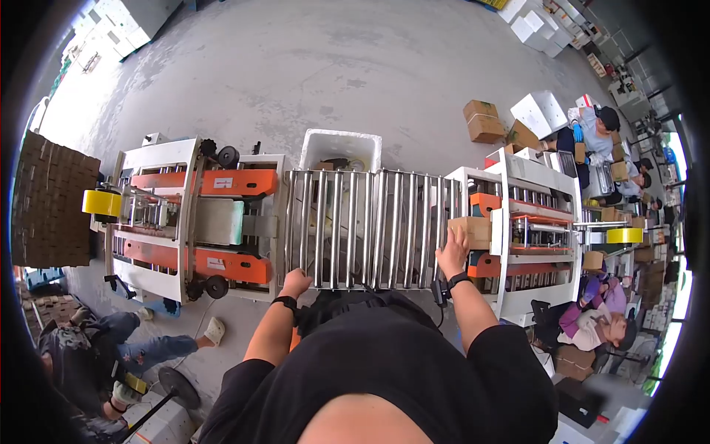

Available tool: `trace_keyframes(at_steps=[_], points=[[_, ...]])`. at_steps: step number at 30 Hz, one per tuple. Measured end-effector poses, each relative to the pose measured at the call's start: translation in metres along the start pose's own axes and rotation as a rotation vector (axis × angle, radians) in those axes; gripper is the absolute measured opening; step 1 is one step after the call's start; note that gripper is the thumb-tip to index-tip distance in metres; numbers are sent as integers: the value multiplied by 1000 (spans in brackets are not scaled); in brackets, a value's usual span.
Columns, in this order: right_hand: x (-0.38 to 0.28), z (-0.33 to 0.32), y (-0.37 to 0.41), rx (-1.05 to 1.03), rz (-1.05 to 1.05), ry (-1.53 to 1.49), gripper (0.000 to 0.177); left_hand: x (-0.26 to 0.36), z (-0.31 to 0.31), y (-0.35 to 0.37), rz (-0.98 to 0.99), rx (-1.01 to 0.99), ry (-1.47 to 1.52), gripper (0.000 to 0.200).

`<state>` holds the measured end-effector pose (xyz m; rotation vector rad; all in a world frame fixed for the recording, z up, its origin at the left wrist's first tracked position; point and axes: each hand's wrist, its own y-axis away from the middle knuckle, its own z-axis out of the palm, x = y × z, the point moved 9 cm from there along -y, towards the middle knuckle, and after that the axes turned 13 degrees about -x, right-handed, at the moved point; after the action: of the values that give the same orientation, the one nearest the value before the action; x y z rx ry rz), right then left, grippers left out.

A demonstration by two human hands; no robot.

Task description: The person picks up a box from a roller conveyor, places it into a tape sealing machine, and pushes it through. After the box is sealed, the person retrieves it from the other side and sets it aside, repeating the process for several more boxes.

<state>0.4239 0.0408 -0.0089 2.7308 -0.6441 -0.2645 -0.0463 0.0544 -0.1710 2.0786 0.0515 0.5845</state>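
A small brown cardboard box (473, 231) sits at the right end of the metal roller conveyor (355, 229), partly inside the right-hand machine. Against its left side rests my right hand (452, 254), fingers stretched out and not wrapped round it. My left hand (297, 283) is closed at the near left corner of the conveyor, its fingers curled over the edge. A black band circles each wrist.
Carton-sealing machines with yellow tape rolls flank the conveyor, the left machine (151, 259) and the right machine (543, 259). A white foam box (343, 135) stands behind the rollers. Stacked cartons (55, 200) rise at far left. Co-workers are on both sides.
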Motion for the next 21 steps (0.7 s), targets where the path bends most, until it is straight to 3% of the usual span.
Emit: trace_keyframes(at_steps=[2,4,6,9,12,14,21], points=[[10,-8,-3,-21,16,65,71,3,-2,1,-26,-19,62,34],[23,-14,-7,-105,30,82,87,17,-9,14,-41,-30,24,33],[36,-15,-14,-230,65,229,103,41,-10,50,-161,-213,174,33],[52,-12,-29,-335,40,353,116,32,10,56,-216,-305,384,29],[34,-15,-52,-280,-118,348,112,42,-10,65,-106,-87,74,35],[8,-14,-64,-246,-269,404,111,26,-2,55,-68,7,56,40],[-69,-16,-65,-282,-175,187,104,0,11,71,-184,-14,201,41]])
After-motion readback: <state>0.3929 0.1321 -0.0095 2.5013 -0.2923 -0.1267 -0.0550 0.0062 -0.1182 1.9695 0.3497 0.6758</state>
